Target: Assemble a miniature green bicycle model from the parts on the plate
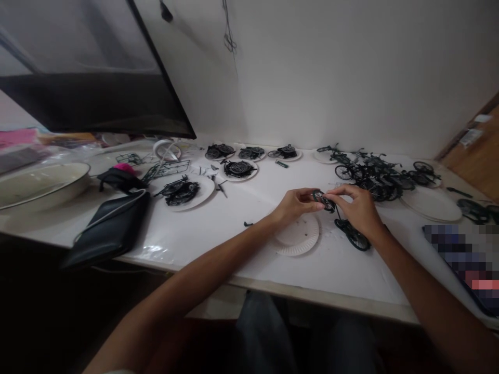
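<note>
Between my two hands, above the table, is a small dark toy bicycle part (327, 202) with a round, wheel-like end. My left hand (297, 205) pinches it from the left with thumb and fingers. From the other side, my right hand (355, 205) grips it between thumb and forefinger. Fingertips cover some of it, so its exact shape is unclear. Just under my right hand lies a dark toy bicycle piece with a wheel (356, 239). A white paper plate (298, 239) with a few tiny bits on it sits below my left hand.
Many small toy bicycles (374, 176) are heaped at the back right, beside a white plate (432, 205). Plates of dark parts (181, 192) stand left and behind. Farther left are a black case (111, 223), an enamel basin (47, 187) and a large screen (97, 67). A phone-like object (463, 270) lies right.
</note>
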`<action>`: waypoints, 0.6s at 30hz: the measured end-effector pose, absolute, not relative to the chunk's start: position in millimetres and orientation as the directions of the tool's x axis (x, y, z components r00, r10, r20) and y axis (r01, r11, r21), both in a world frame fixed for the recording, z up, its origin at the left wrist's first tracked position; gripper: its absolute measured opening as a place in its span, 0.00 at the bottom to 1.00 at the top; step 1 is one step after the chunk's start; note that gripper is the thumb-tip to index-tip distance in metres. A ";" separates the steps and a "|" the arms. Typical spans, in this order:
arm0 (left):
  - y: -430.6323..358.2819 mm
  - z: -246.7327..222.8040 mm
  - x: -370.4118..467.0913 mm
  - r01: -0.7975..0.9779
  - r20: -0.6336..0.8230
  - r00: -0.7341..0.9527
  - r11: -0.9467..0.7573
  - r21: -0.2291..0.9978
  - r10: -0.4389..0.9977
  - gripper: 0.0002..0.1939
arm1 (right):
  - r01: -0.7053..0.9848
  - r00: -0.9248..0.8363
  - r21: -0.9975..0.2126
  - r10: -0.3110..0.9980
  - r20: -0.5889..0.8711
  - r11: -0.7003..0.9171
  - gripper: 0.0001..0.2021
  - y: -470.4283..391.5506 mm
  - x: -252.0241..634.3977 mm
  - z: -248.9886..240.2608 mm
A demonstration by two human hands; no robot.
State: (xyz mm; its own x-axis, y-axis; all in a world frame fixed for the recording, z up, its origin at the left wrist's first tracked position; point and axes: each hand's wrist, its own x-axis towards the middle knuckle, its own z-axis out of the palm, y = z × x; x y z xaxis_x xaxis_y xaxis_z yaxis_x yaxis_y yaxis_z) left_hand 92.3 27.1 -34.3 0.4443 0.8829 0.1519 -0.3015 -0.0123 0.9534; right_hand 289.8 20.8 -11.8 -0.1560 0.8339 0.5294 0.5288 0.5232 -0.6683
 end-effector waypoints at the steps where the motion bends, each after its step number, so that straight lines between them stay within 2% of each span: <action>1: 27.7 -35.3 92.1 -0.295 0.144 0.439 -0.009 0.955 0.887 0.32 | 0.532 -0.157 -0.664 0.832 0.532 0.525 0.07 20.8 290.0 -11.6; 6: 31.5 -41.6 90.9 -0.269 0.132 0.422 -0.016 0.963 0.897 0.41 | 0.522 -0.161 -0.669 0.831 0.532 0.529 0.06 19.8 289.6 -9.8; 18: 32.7 -42.0 89.6 -0.240 0.168 0.426 -0.068 0.968 0.889 0.39 | 0.542 -0.165 -0.660 0.836 0.524 0.521 0.07 18.7 288.3 -11.6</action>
State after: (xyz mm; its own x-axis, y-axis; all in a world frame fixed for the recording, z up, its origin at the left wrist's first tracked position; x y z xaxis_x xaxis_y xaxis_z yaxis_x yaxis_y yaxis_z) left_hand 89.6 32.7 -42.0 0.4258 0.8890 0.1683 -0.2405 -0.0681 0.9683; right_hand 288.3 18.7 -11.6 -0.1649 0.8356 0.5240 0.5416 0.5207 -0.6600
